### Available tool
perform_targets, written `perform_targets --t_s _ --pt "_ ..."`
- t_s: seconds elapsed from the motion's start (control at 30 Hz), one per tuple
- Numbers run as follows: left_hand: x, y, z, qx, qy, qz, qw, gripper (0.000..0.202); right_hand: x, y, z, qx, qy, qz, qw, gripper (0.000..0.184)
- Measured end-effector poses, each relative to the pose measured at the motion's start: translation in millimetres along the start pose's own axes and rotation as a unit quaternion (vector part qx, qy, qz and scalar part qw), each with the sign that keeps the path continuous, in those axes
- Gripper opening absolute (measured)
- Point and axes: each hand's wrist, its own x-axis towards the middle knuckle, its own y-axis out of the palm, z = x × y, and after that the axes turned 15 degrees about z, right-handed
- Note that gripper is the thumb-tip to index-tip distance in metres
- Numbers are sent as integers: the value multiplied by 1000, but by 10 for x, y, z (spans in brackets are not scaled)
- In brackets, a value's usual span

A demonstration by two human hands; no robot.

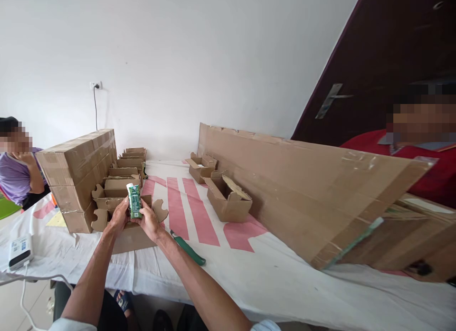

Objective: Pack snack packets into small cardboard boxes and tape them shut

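Observation:
Both my hands hold a small green and white carton (134,201) upright above an open brown cardboard box (130,236). My left hand (118,215) grips its left side, fingers curled. My right hand (148,220) closes on its right side. Behind the box runs a row of several more open cardboard boxes (123,176).
A stack of taped cartons (76,167) stands left of the row. A green-handled tool (188,250) lies by my right forearm. Open boxes (228,200) and a long flat cardboard sheet (309,193) sit right. A white device (19,250) lies far left. People sit at both sides.

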Motion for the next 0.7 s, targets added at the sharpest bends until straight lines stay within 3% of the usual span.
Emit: perform_targets --t_s 0.2,0.7 --pt "-8 9 -4 -2 -10 -1 1000 82 -4 83 91 34 31 -11 999 54" --pt "-17 -6 2 8 -10 -8 1000 86 -22 147 136 41 32 -14 999 53"
